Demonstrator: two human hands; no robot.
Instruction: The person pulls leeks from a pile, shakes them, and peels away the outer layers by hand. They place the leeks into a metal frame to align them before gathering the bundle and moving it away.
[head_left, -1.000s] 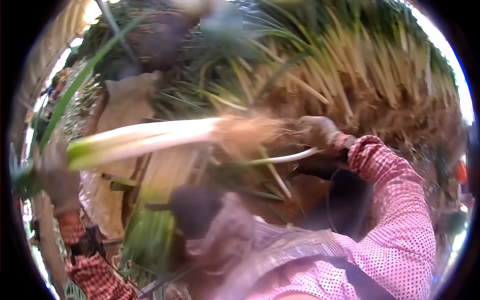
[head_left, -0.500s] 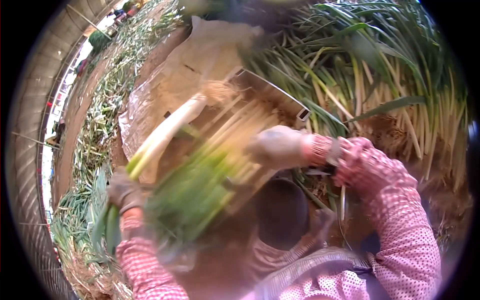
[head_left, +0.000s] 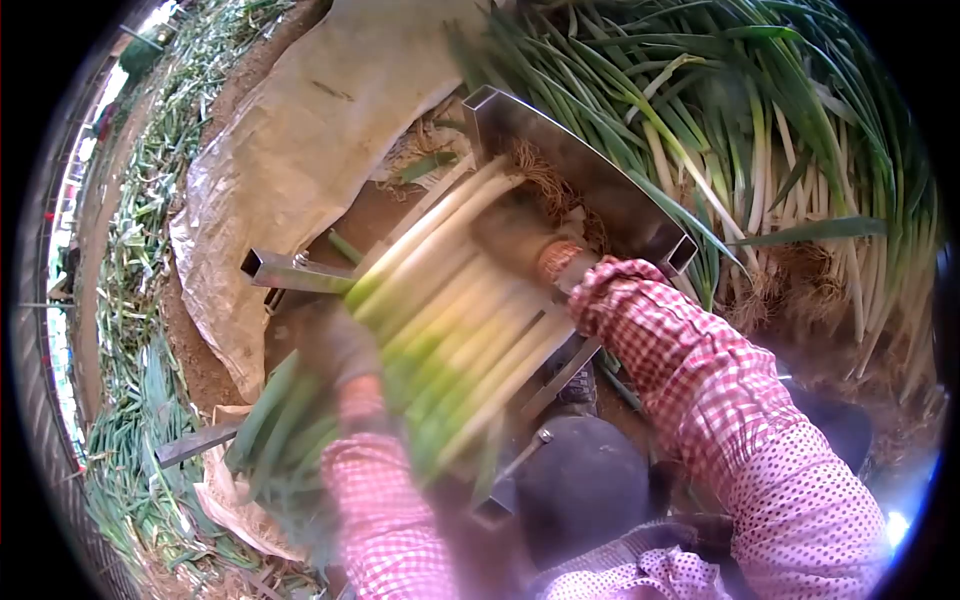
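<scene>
A row of green onions [head_left: 460, 300] with thick white stems lies slantwise across a metal frame, roots toward the upper right and leaves toward the lower left. My left hand [head_left: 345, 340], in a dark glove, is at the left edge of the row by the green leaves; motion smears its fingers. Near the root ends, my gloved right hand [head_left: 515, 232] is over the upper stems, also blurred, so its fingers do not show clearly. Brown roots [head_left: 540, 180] stick out just above that hand.
The metal frame has a long upper bar [head_left: 580, 165] and a left bar [head_left: 300, 275]. A large pile of green onions [head_left: 760, 150] lies at upper right. A pale sheet [head_left: 290, 130] covers ground at upper left. Loose leaves [head_left: 150, 330] litter the far left. My knee [head_left: 585, 490] is below the frame.
The green onion that my left hand held up apart now appears laid along the row's upper-left edge. My left hand moved right and up; my right hand shifted up toward the roots. The view shifted.
</scene>
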